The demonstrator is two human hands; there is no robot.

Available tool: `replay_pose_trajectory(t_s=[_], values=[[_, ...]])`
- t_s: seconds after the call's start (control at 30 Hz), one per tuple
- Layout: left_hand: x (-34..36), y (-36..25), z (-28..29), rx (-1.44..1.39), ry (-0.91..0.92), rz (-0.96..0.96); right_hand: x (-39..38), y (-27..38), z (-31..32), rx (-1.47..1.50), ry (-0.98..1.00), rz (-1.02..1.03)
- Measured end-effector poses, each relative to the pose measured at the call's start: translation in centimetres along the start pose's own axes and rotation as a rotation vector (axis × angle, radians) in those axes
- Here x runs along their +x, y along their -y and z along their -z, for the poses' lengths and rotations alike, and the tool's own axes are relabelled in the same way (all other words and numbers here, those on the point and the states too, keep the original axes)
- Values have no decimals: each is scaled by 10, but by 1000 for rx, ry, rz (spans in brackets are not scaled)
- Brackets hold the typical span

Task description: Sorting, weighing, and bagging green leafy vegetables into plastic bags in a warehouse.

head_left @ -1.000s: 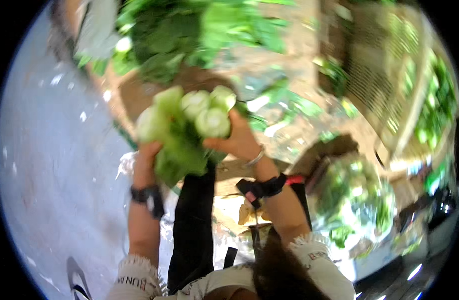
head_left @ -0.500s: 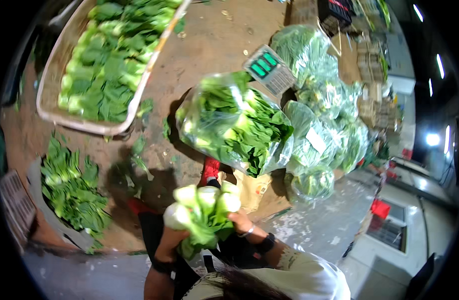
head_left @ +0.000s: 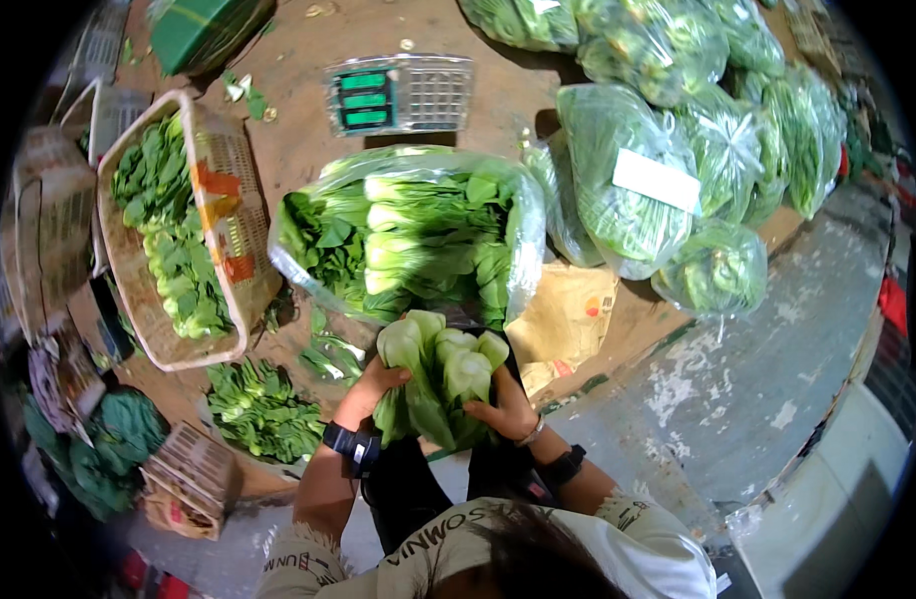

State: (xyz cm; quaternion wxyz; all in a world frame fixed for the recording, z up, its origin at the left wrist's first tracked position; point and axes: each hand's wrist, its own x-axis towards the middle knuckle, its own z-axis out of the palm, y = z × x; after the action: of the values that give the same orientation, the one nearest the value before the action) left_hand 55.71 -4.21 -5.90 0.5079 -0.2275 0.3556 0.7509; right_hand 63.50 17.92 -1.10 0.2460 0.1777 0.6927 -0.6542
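Note:
Several bok choy heads (head_left: 433,369) are bunched in front of my body, pale stem ends pointing up and away from me, leaves hanging toward me. My left hand (head_left: 380,387) grips the bunch from the left side, its fingers mostly hidden behind the leaves. On the right side my right hand (head_left: 510,407) is closed round it, with the thumb across the stems. Just beyond the bunch stands an open clear plastic bag (head_left: 528,235), packed with bok choy (head_left: 398,225) in rows. A digital scale display (head_left: 366,100) with green readouts sits behind that bag.
A plastic crate (head_left: 240,200) of greens stands at the left. Nearer lies a pile of leafy greens (head_left: 263,409). Filled bags of greens (head_left: 628,180) crowd the right, beside a brown paper sack (head_left: 568,309). A green box-shaped object (head_left: 204,30) lies at the far left.
My view has turned, so the open bag and scale now face me squarely and the crate sits farther left. Both hands still hold the bok choy, now close to the open bag.

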Motion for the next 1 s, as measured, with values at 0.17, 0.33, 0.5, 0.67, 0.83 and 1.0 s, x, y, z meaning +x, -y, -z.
replay_pose_trajectory(t_s=[0.17,0.33,0.5,0.67,0.83,1.0], values=[[55,14,-52,-106,-24,70,14,-14,55,-1,-384,75],[109,2,-74,270,-127,112,43,-84,103,64,-366,129],[84,-38,-21,76,-342,306,85,-44,85,404,-10,-74],[22,-90,-11,213,-382,-211,114,43,27,406,-159,417],[38,-153,-7,228,-405,-212,128,78,44,272,-279,497],[110,-115,-66,448,62,-92,62,22,50,502,-404,100]])
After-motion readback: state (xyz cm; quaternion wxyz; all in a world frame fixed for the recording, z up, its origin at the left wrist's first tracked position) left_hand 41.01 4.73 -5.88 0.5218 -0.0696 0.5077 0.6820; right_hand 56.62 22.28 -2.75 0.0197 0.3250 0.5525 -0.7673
